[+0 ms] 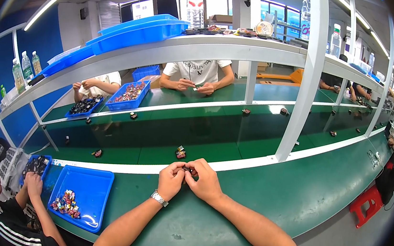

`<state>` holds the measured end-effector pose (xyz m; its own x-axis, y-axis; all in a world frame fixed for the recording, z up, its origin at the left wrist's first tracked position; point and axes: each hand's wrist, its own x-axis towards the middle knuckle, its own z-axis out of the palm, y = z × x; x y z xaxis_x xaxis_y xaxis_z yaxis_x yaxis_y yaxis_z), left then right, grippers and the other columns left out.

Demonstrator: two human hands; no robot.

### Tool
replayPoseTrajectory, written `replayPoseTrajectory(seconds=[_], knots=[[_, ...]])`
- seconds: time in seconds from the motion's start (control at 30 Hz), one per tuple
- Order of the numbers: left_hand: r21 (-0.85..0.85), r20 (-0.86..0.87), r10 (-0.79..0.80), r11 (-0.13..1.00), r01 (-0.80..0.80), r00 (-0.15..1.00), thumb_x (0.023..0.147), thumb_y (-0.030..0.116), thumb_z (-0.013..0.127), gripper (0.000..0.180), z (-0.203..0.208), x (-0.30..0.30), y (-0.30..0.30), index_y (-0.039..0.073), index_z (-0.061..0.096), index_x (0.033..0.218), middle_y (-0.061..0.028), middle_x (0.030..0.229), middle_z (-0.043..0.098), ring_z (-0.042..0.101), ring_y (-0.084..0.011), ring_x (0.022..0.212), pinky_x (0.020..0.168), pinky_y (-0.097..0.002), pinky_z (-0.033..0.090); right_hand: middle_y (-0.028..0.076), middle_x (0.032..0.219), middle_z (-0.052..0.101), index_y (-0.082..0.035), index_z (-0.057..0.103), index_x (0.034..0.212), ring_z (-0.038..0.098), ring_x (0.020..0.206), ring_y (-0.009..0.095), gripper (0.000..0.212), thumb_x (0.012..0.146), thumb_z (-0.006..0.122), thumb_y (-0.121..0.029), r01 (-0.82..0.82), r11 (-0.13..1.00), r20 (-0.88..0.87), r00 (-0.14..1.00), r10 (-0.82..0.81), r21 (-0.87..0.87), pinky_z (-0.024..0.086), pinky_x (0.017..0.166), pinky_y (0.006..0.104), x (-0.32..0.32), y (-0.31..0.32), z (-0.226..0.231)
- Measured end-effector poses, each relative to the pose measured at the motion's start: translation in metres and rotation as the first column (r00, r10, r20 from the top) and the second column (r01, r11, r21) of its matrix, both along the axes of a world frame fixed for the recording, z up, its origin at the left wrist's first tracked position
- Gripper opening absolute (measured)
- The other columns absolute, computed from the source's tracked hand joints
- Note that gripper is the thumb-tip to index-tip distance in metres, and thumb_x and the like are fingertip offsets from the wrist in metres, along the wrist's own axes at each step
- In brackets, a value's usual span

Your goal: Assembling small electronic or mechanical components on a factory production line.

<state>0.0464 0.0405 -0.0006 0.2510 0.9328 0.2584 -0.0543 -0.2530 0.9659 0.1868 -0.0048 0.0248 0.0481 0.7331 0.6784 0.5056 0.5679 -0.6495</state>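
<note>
Above the green tabletop, my left hand (170, 181) and my right hand (204, 180) meet with their fingertips pinched together. Between them is a small dark part (188, 171), mostly covered by the fingers, so its exact kind does not show. Both hands are closed on it. A metal-band watch sits on my left wrist. Just beyond my hands, a small black, red and yellow piece (181, 152) lies on the green conveyor belt (213, 149). To the left, a blue tray (86, 179) holds a heap of small parts (67, 204) with red, yellow and white bits.
A white rail (134, 167) and upright post (301, 86) stand between my table and the belt. Several small pieces lie along the belt. At left, a co-worker's hand (33, 182) reaches toward a parts tray. Across, co-workers sit near blue bins (131, 106). Overhead runs a shelf (205, 41).
</note>
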Motion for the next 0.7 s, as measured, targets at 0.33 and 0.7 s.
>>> replayPoseTrajectory(seconds=[0.33, 0.7], knots=[[-0.075, 0.121, -0.075, 0.994, 0.084, 0.99, 0.094, -0.001, 0.05, 0.021, 0.0026, 0.0038, -0.0013, -0.004, 0.059, 0.114, -0.008, 0.096, 0.068, 0.066, -0.0113, 0.082, 0.071, -0.0247, 0.056, 0.01, 0.093, 0.06, -0.001, 0.063, 0.099, 0.065, 0.075, 0.019, 0.02, 0.08, 0.067, 0.001, 0.038, 0.999, 0.008, 0.999, -0.038, 0.021, 0.056, 0.067, 0.0284, 0.0063, 0.0047, -0.0034], [0.028, -0.001, -0.014, 0.999, 0.014, 1.0, 0.093, -0.002, 0.05, 0.02, -0.0031, 0.0012, 0.0007, -0.006, 0.059, 0.11, -0.0073, 0.09, 0.068, 0.062, -0.008, 0.074, 0.063, -0.0221, 0.051, 0.01, 0.094, 0.06, -0.001, 0.063, 0.1, 0.065, 0.075, 0.018, 0.021, 0.08, 0.068, 0.001, -0.025, 0.999, 0.039, 0.999, 0.023, 0.037, 0.055, 0.067, 0.0277, 0.0035, 0.0018, -0.0016]])
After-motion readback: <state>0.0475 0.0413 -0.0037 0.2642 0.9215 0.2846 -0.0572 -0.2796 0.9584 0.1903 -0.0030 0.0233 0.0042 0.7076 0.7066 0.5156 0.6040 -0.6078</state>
